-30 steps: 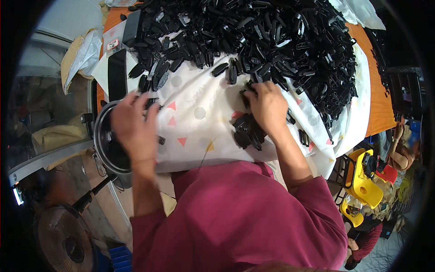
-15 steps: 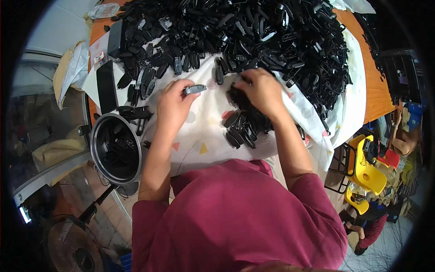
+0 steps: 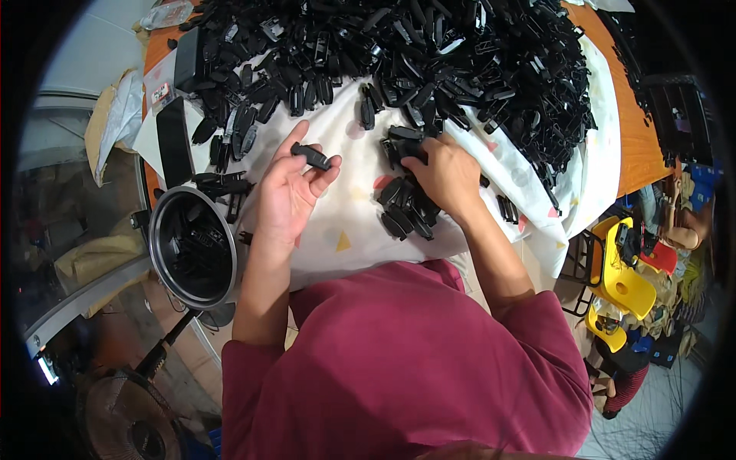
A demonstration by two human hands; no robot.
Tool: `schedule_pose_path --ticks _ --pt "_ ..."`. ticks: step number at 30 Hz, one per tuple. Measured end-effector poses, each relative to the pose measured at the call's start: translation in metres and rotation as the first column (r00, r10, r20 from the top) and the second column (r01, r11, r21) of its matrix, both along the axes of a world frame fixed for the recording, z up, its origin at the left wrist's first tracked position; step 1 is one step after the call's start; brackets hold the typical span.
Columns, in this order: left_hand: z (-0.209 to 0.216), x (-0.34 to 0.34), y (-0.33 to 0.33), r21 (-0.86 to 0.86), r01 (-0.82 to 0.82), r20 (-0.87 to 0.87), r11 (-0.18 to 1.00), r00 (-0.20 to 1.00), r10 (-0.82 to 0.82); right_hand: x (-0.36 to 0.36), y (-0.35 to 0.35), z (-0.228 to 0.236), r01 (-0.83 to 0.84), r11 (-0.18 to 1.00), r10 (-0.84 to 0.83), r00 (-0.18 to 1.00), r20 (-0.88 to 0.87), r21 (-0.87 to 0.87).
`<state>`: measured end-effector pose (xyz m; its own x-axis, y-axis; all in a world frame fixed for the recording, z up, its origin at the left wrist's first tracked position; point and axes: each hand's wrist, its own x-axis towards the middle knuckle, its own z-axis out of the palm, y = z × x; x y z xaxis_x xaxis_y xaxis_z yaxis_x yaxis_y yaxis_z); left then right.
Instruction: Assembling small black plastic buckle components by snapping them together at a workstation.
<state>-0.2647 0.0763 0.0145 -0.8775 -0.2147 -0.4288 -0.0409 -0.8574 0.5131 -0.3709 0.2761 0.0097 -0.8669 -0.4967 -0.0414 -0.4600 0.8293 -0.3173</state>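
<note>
My left hand (image 3: pixel 285 195) is raised palm up above the white patterned cloth, pinching a small oblong black plastic piece (image 3: pixel 312 156) between thumb and fingers; the index finger sticks out. To the right, my right hand (image 3: pixel 451 175) reaches into a small group of similar black pieces (image 3: pixel 408 205) on the cloth. Its thumb and fingers close around a black piece (image 3: pixel 406 146), though the hand hides part of it. Beyond both hands spreads a large heap of black plastic pieces (image 3: pixel 414 54), some with shiny metal parts.
A metal-rimmed pot (image 3: pixel 156 249) holding black pieces stands at the table's left edge. Near it lie a dark flat phone-like slab (image 3: pixel 176 142) and a dark box (image 3: pixel 189 61). A fan (image 3: pixel 138 429) is at lower left. Yellow chairs (image 3: pixel 625 280) and another person (image 3: pixel 632 383) are at right.
My left hand has turned palm up, and the piece in it now shows its black side instead of a grey one. My right hand has shifted slightly nearer among the small group.
</note>
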Motion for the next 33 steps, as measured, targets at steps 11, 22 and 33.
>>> schedule_pose_path --ticks 11,22,33 --pt "0.009 0.0 0.039 -0.662 0.048 -0.1 0.748 0.983 -0.152 0.007 -0.023 0.041 0.643 0.272 0.562 0.498 0.661 -0.716" --pt "0.015 -0.002 0.049 -0.873 -0.159 -0.228 0.46 0.969 -0.098 0.016 -0.013 0.059 0.559 0.526 0.447 0.459 0.767 -0.641" --pt "0.02 0.001 0.045 -0.849 -0.021 -0.127 0.528 0.978 -0.166 0.033 -0.015 0.044 0.641 0.543 0.473 0.3 0.829 -0.542"
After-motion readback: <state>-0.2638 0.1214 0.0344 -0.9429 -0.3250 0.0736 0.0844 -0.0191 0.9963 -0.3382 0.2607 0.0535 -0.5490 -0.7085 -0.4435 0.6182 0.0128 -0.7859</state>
